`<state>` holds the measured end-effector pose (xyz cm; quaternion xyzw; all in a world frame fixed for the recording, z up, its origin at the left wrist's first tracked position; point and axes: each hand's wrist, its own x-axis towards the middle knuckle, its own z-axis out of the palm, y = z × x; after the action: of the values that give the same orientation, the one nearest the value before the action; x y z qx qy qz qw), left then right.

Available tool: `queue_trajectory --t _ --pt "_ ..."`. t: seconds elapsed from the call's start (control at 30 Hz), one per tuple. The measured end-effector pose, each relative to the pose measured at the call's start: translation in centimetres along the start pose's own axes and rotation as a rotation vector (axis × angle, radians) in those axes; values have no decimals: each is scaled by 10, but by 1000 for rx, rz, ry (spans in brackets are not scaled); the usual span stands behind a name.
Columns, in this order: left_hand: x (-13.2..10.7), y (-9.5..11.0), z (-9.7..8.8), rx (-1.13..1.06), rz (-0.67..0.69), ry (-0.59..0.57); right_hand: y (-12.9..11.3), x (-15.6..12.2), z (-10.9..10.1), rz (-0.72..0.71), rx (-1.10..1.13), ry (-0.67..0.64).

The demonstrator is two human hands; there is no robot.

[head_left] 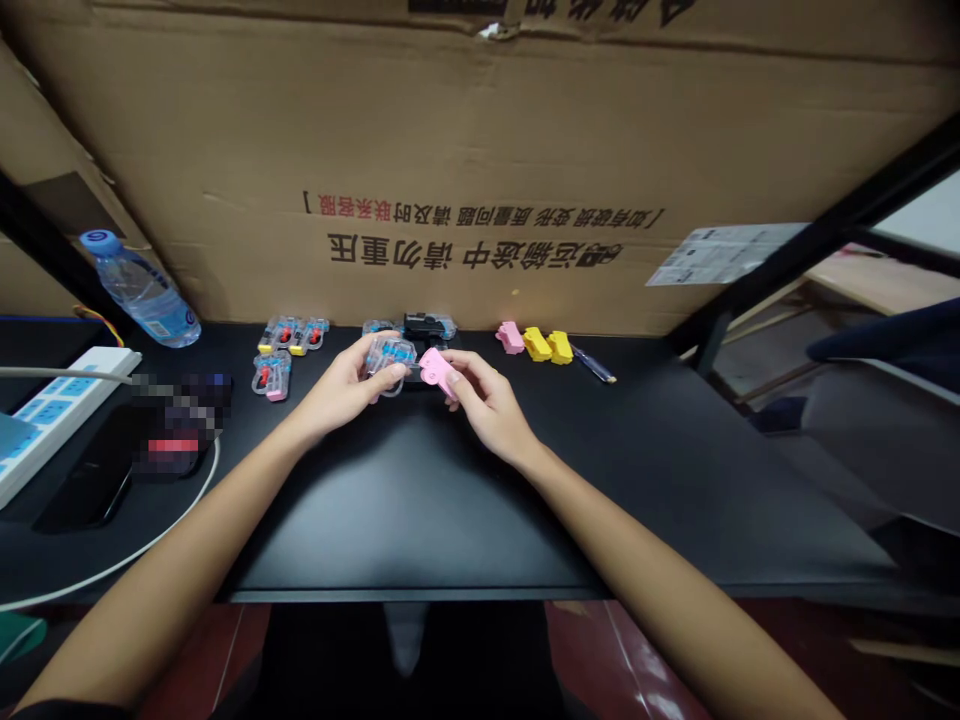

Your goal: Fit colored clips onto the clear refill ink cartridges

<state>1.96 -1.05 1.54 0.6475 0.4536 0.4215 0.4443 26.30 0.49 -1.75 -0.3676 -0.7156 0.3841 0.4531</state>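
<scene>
Between its thumb and fingers, my left hand [351, 385] grips a clear plastic casing with blue parts [391, 353]. Pinched in my right hand [487, 400] is a pink plastic piece [435, 371], its left end close to the casing; whether the two touch I cannot tell. Behind my hands lie another clear casing [380, 326] and a black object [424, 327], both partly hidden. To the left sit several clear casings with red parts [285, 334], some with yellow or pink ends. On the right are a loose pink piece [510, 338] and two yellow pieces [537, 344].
A dark pen-like tool [594, 364] lies right of the yellow pieces. Cardboard [480, 130] stands along the back of the black table [420, 520]. At left are a water bottle [146, 290], a white power strip [67, 410], a phone [94, 470] and a looping cable [202, 490].
</scene>
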Motion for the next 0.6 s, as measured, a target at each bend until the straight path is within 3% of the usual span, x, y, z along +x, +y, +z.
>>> queue_trajectory --t 0.2,0.6 --pt "-1 -2 7 -166 -82 -49 -1 -1 -1 -117 -69 12" --pt "-1 -2 9 -167 -62 -46 -4 -3 -1 -169 -109 -8"
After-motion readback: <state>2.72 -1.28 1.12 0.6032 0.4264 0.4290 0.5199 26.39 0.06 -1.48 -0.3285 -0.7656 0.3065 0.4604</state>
